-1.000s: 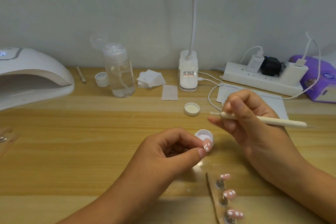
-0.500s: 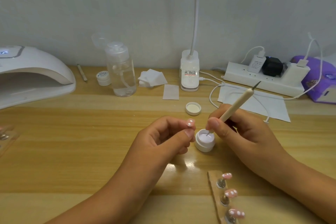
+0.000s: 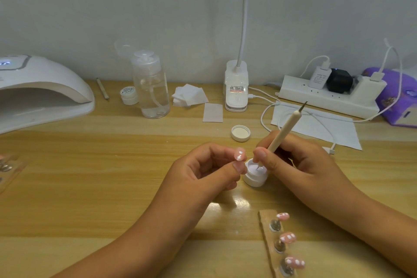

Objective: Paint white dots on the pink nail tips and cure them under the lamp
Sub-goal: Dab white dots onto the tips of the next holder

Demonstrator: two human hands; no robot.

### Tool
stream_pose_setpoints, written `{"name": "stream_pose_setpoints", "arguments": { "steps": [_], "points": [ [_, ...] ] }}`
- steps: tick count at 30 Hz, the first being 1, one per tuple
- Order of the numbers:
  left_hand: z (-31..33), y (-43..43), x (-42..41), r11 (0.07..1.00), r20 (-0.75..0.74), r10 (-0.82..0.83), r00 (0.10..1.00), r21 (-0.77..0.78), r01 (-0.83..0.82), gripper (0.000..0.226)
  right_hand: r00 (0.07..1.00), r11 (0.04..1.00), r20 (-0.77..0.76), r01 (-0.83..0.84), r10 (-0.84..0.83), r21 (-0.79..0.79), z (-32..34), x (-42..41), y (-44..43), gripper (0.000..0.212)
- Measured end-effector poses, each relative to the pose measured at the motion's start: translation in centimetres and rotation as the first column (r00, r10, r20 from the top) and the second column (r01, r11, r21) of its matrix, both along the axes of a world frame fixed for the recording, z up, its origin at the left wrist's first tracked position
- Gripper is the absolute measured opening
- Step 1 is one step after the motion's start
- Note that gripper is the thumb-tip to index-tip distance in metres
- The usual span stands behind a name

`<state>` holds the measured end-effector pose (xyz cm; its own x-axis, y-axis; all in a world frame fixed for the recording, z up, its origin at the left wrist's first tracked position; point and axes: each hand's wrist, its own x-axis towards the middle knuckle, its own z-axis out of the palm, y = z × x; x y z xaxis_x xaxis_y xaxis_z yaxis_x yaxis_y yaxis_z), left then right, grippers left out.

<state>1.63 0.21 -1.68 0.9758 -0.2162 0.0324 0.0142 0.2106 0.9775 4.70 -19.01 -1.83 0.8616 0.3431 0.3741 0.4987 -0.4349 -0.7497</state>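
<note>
My left hand (image 3: 203, 171) pinches a pink nail tip (image 3: 239, 154) with white dots between thumb and forefinger, just left of the small white paint pot (image 3: 256, 174). My right hand (image 3: 300, 162) grips a cream dotting pen (image 3: 283, 133), whose lower tip dips into the white paint in the pot. The pot's lid (image 3: 240, 133) lies behind it. Three dotted pink tips (image 3: 287, 237) stand on a strip holder (image 3: 268, 244) at the front right. The white curing lamp (image 3: 40, 88) sits at the far left.
Along the wall stand a clear pump bottle (image 3: 151, 88), a small closed jar (image 3: 129, 95), wipe squares (image 3: 190, 97), a clip lamp base (image 3: 235, 88), a power strip (image 3: 329, 95) with cables, white paper (image 3: 316, 126) and a purple box (image 3: 399, 97). Another holder (image 3: 6, 169) lies at the left edge.
The right hand swung the pen from level to upright and dipped its tip into the pot. The left hand lifted the nail tip slightly up and left of the pot.
</note>
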Motion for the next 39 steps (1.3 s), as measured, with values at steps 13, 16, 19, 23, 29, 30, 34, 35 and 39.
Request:
{"name": "stream_pose_setpoints", "arguments": {
  "steps": [13, 16, 19, 23, 29, 30, 34, 35, 39],
  "points": [
    [0.2, 0.0, -0.3, 0.998, 0.033, -0.049, 0.998, 0.030, 0.048, 0.015, 0.990, 0.841, -0.134, 0.118, -0.055, 0.528, 1.1, -0.1, -0.1, 0.015],
    [0.3, -0.1, -0.4, 0.996, 0.036, -0.074, 0.997, 0.047, 0.072, 0.005, 0.972, 0.752, -0.231, 0.123, 0.040, 0.648, 1.0, 0.0, -0.2, 0.014],
    [0.3, -0.2, -0.6, 0.992, 0.047, -0.101, 0.994, 0.084, 0.097, 0.004, 0.949, 0.710, -0.274, 0.086, 0.155, 0.699, 1.0, -0.5, 0.0, 0.019],
    [0.2, -0.2, -0.6, 0.987, 0.060, -0.125, 0.990, 0.112, 0.118, 0.004, 0.931, 0.676, -0.274, 0.042, 0.240, 0.736, 1.4, -1.2, 0.8, 0.023],
    [0.3, -0.3, -0.7, 0.985, 0.062, -0.135, 0.989, 0.117, 0.127, 0.002, 0.911, 0.701, -0.291, 0.004, 0.291, 0.713, 1.4, -1.4, 0.9, 0.027],
    [0.3, -0.3, -0.7, 0.985, 0.061, -0.136, 0.989, 0.116, 0.128, 0.002, 0.908, 0.702, -0.293, -0.001, 0.298, 0.712, 1.4, -1.4, 0.9, 0.024],
    [0.3, -0.3, -0.7, 0.984, 0.062, -0.137, 0.989, 0.123, 0.129, 0.002, 0.898, 0.697, -0.299, -0.012, 0.323, 0.717, 1.3, -1.3, 0.9, 0.020],
    [0.2, -0.3, -0.7, 0.984, 0.062, -0.137, 0.989, 0.127, 0.128, 0.002, 0.897, 0.701, -0.301, -0.013, 0.323, 0.713, 1.3, -1.3, 0.8, 0.019],
    [0.2, -0.3, -0.7, 0.983, 0.068, -0.139, 0.988, 0.132, 0.129, 0.003, 0.900, 0.716, -0.308, -0.008, 0.310, 0.698, 1.2, -1.3, 0.8, 0.019]
  ]
}}
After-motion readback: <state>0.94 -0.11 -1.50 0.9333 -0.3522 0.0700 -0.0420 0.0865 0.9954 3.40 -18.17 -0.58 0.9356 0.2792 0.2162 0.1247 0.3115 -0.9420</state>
